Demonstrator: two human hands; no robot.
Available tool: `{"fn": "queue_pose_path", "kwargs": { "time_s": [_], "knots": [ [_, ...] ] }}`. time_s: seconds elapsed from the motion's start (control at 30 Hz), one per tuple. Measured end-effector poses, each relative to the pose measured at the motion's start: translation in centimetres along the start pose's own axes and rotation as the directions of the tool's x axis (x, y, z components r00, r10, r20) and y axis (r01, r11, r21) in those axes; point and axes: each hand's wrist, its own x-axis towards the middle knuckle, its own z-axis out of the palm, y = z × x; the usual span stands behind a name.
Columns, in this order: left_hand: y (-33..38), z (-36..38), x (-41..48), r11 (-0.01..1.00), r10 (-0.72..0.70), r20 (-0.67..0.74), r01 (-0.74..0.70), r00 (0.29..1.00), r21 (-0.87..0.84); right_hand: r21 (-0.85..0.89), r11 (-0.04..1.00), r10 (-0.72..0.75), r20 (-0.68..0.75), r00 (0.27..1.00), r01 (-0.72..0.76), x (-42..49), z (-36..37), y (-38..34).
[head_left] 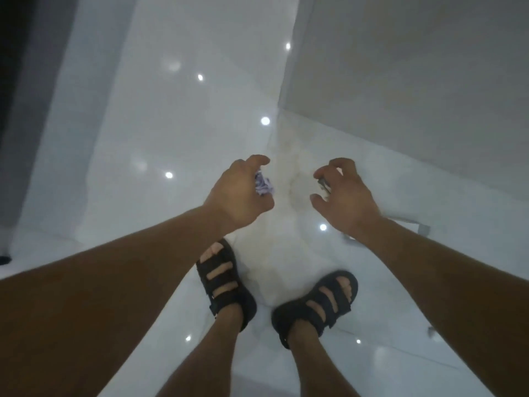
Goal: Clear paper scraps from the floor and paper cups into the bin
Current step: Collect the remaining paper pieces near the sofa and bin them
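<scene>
Left grip [240, 193] curls its fingers and thumb round a crumpled lilac paper scrap [264, 186], the wad showing between the thumb and the bent fingers, held in the air above a glossy white tiled floor [171, 224]. Right grip [346, 196], level with it and a little apart, has its fingers hooked inward and its thumb reaching under them; a small grey-and-white scrap [324, 185] sits against those fingers and appears pinched there, though blur hides how firmly. Both bare forearms stretch forward from the bottom corners of the head view, palms turned down. Below the hands the person's feet stand on the tiles in black strapped sandals, the left sandal [226, 285] set slightly ahead of the right sandal [317, 302], which is angled outward. More litter lies on the floor to the right: a pale grey piece of paper [424, 229] just beyond the right wrist, and a smaller grey fragment [430, 331] at the outer edge of the right forearm. A pale grey wall [415, 81] rises on the right and meets the floor in a line running toward the hands. Round white light reflections [265, 120] dot the polished tiles, and a faint brownish veining marks the tile between the two hands.
</scene>
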Motion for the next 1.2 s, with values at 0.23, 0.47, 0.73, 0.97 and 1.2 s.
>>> {"fn": "queue_pose_path", "kwargs": {
  "time_s": [0.23,0.47,0.73,0.97,1.2],
  "knots": [
    [8.4,-12.9,-10.7,0.996,-0.035,-0.115,0.026,0.993,-0.08,-0.036,0.983,-0.181,-0.03,0.983,0.18,-6.0,-13.3,-14.0],
    [15.9,-23.2,-24.4,0.979,-0.123,-0.306,0.065,0.944,-0.195,-0.115,0.915,-0.381,0.064,0.922,0.386,-14.0,-23.2,-28.2],
    [17.7,-28.1,-42.6,0.917,-0.326,-0.508,0.134,0.797,-0.377,-0.15,0.772,-0.575,0.248,0.779,0.618,-25.4,-28.1,-40.3],
    [11.1,-30.9,-56.3,0.807,-0.542,-0.643,0.123,0.541,-0.577,-0.2,0.567,-0.695,0.405,0.594,0.799,-32.0,-24.9,-52.5],
    [0.6,-33.4,-69.1,0.732,-0.66,-0.669,0.089,0.342,-0.676,-0.199,0.307,-0.757,0.542,0.365,0.931,-40.2,-15.7,-67.2]
  ]
}}
